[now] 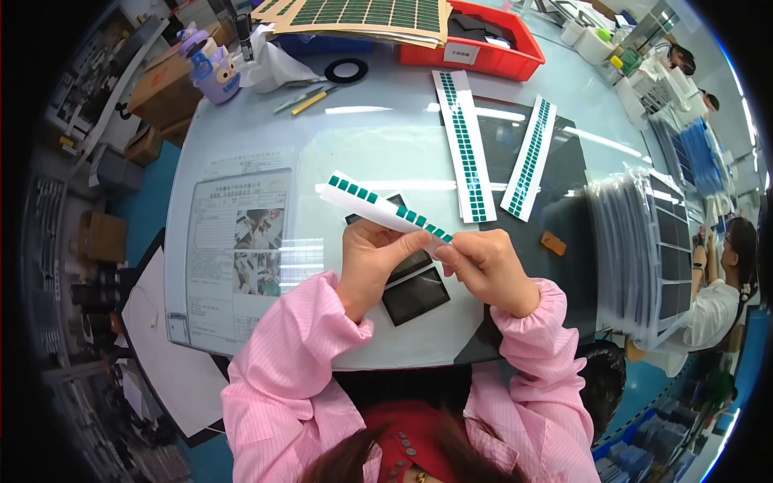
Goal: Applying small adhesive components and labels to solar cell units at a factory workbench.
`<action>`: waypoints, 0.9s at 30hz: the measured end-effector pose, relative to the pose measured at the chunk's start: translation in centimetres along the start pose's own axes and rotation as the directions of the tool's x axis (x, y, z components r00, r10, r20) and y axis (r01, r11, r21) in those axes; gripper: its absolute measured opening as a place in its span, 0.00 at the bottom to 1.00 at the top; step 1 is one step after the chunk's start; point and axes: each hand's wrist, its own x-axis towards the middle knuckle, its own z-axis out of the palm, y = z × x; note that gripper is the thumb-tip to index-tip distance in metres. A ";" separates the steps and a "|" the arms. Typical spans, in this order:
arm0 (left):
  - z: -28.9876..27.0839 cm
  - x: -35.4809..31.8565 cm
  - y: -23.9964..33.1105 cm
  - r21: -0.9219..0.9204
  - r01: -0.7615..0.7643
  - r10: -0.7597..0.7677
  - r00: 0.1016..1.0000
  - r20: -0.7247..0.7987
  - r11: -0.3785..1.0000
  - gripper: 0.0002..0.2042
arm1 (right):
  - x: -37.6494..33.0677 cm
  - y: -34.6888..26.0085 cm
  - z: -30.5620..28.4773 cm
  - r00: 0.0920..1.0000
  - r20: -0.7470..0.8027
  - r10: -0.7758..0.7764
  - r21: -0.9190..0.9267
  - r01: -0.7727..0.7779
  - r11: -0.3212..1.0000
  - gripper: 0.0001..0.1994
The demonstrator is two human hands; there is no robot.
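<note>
A white strip of small green square stickers [352,193] slants in front of me, above the table. My left hand [372,259] grips it near the middle, thumb along its lower edge. My right hand [489,264] is closed in a pinch at the strip's right end; whether a single sticker is lifted there I cannot make out. Beneath my hands lie several dark rectangular panels [415,296] on the table, partly hidden by my left hand and the strip.
Two longer sticker strips [465,149] [529,157] lie farther back. A red bin [519,60] of dark pieces stands beyond them, beside sticker sheets [354,14]. An orange-brown block [552,243], a stack of clear-sleeved panels [632,249], black tape [346,71], a yellow knife [309,102] and a purple bottle [216,76] surround the work area.
</note>
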 end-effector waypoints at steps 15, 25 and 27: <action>-3.6 2.9 0.8 -0.278 -0.232 0.174 0.961 -0.217 0.932 0.06 | 0.2 1.2 -2.3 0.971 -0.135 -0.195 -0.551 0.090 0.830 0.04; -0.7 6.5 -0.5 0.802 -0.421 0.443 0.869 0.223 0.423 0.27 | -0.9 7.4 -4.7 0.983 -0.160 -0.094 -0.766 -0.064 0.640 0.16; 0.4 6.8 -1.2 0.837 -0.505 0.357 0.837 0.416 0.209 0.27 | -1.2 7.5 -5.0 0.979 -0.194 -0.067 -0.728 -0.098 0.678 0.17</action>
